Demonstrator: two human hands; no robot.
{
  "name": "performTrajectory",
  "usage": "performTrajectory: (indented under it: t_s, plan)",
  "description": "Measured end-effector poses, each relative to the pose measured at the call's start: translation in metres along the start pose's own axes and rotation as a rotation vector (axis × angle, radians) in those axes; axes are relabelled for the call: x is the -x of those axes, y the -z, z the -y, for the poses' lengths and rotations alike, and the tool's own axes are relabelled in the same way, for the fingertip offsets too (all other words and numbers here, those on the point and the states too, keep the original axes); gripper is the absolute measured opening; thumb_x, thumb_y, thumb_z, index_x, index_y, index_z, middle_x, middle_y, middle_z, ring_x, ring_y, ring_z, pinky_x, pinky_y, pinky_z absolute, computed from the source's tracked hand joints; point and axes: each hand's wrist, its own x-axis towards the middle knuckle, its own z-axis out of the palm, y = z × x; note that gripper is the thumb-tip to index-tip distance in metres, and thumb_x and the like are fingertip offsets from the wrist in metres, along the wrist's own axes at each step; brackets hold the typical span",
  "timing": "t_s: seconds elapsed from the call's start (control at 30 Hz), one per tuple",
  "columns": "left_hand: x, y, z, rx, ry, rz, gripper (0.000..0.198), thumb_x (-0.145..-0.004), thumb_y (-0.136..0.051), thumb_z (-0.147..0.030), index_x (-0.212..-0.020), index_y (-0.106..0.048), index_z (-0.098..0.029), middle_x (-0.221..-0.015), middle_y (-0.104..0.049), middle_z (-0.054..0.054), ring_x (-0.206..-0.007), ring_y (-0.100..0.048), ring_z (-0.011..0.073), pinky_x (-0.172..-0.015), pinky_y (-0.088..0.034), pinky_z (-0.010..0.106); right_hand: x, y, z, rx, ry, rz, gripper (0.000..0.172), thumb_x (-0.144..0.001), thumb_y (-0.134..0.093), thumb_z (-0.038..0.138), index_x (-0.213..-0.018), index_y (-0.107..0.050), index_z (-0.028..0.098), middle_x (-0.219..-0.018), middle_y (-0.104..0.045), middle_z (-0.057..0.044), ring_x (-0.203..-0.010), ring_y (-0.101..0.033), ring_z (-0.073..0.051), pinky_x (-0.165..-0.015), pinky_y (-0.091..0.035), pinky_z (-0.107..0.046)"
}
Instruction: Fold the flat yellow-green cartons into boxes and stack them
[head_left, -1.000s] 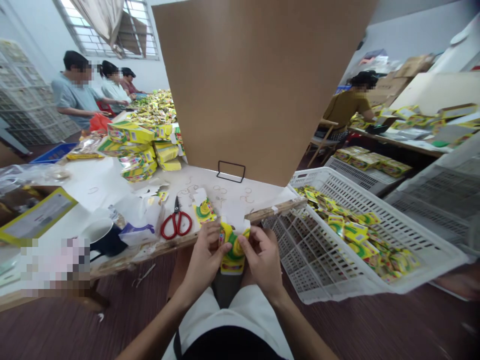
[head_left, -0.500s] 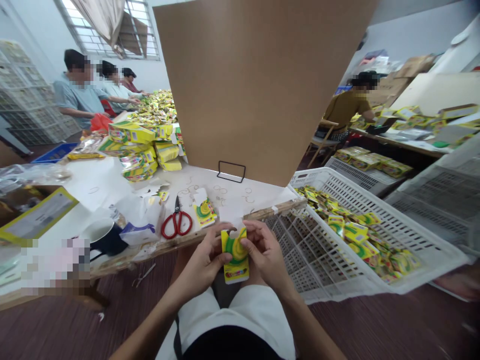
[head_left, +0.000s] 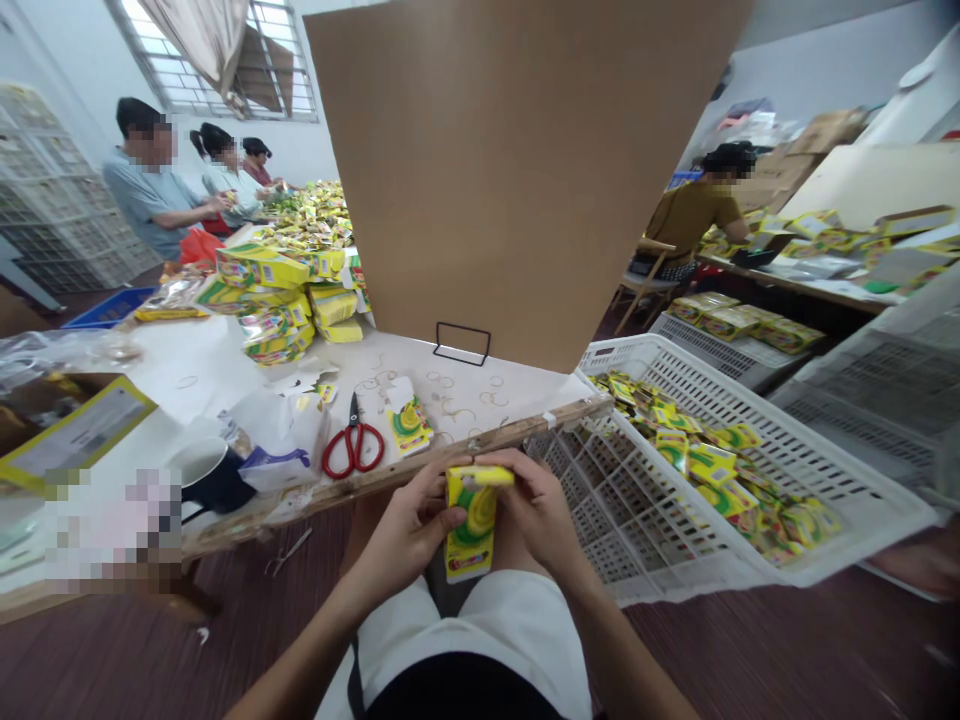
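At lower centre, the left hand [head_left: 417, 512] grasps a near-vertical yellow box [head_left: 471, 532]; the right hand [head_left: 538, 500], grip unclear, meets its top.

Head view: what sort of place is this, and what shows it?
Probably a small packing workshop: a white crate holds many yellow packets, yellow boxes are piled on the table, and other people are busy around more packaging.

A packing workshop: several people [head_left: 146, 200] work along counters [head_left: 397, 350] piled with yellow boxes [head_left: 262, 265], beside plastic crates [head_left: 600, 520] and stacked cartons [head_left: 780, 180].
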Motion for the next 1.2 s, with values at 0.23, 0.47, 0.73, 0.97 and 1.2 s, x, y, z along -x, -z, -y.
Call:
performTrajectory:
  t_s: [0.23, 0.47, 0.73, 0.97, 1.2]
  plan:
    - [-0.005, -0.001, 0.007, -0.052, -0.034, -0.065, 0.043, -0.081, -0.062, -0.018, -0.123, -0.055, -0.020, -0.127, -0.059, 0.010, -0.109, -0.060, 0.0239, -0.092, -0.048, 0.034, 0.001, 0.006, 0.006, 0.058, -0.189, 0.186, 0.035, -0.083, -0.061, 0.033, -0.117, -0.062, 0.023, -0.091, -0.067, -0.004, -0.080, -0.062, -0.018, -0.069, -0.050, -0.028]
    - [-0.006, 0.005, 0.009, 0.106, 0.031, 0.028, 0.048, -0.081, -0.064, -0.021, -0.126, -0.048, -0.017, -0.119, -0.064, 0.014, -0.107, -0.061, 0.0252, -0.091, -0.048, 0.037, 0.006, -0.004, 0.001, 0.300, -0.161, 0.059, 0.029, -0.082, -0.062, 0.025, -0.111, -0.057, 0.022, -0.056, -0.053, 0.006, -0.049, -0.050, -0.011, -0.048, -0.038, -0.020]
    - [-0.011, 0.000, 0.014, 0.131, 0.052, -0.081, 0.049, -0.071, -0.075, -0.023, -0.114, -0.053, -0.015, -0.097, -0.071, 0.011, -0.088, -0.068, 0.0251, -0.075, -0.052, 0.033, 0.009, -0.008, -0.005, 0.170, -0.101, -0.008, 0.025, -0.084, -0.061, 0.030, -0.107, -0.064, 0.022, -0.099, -0.068, -0.005, -0.082, -0.063, -0.018, -0.071, -0.051, -0.027]
    - [-0.037, 0.007, 0.020, -0.315, -0.063, -0.303, 0.050, -0.083, -0.059, -0.032, -0.128, -0.041, -0.018, -0.115, -0.065, 0.012, -0.103, -0.064, 0.0214, -0.087, -0.050, 0.033, -0.001, 0.005, -0.011, -0.041, -0.112, -0.612, 0.035, -0.074, -0.071, 0.030, -0.102, -0.050, 0.022, -0.094, -0.060, -0.001, -0.074, -0.062, -0.014, -0.069, -0.054, -0.028]
    - [-0.100, 0.080, 0.055, -1.010, 0.198, -0.752, 0.058, -0.070, -0.070, -0.025, -0.118, -0.046, -0.005, -0.114, -0.060, 0.026, -0.120, -0.048, 0.0397, -0.096, -0.036, 0.048, 0.001, 0.003, -0.035, -0.333, -0.254, -0.730, 0.057, -0.066, -0.078, 0.030, -0.105, -0.037, 0.024, -0.105, -0.056, -0.003, -0.087, -0.065, -0.016, -0.082, -0.055, -0.034]
